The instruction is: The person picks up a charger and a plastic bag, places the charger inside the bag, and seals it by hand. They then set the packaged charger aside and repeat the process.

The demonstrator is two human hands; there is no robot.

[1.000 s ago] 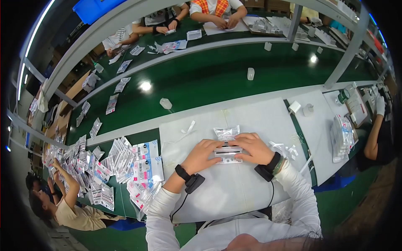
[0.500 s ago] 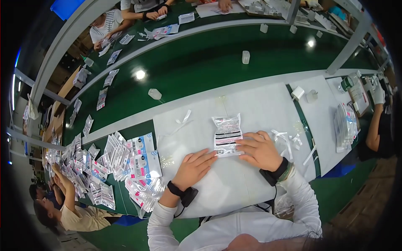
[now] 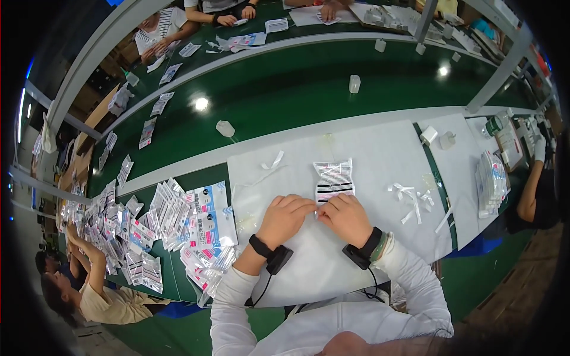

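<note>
A clear plastic packet with a printed white, black and pink label lies on the white sheet before me. Its lower end is hidden under my fingers. My left hand is closed, with its fingertips at the packet's lower left corner. Curled over the lower edge from the other side, my right hand pinches there too, and the fingertips of both hands nearly meet. Each wrist wears a black band with a small black box.
Thin white strips lie right of the packet, another strip to its upper left. Many similar packets are heaped at left. A grey rail divides my table from the green belt. Co-workers sit left, right and across.
My right hand has slid left and down from the packet's side to its lower edge. My left hand's fingers have drawn together at the corner, and both hands are closer.
</note>
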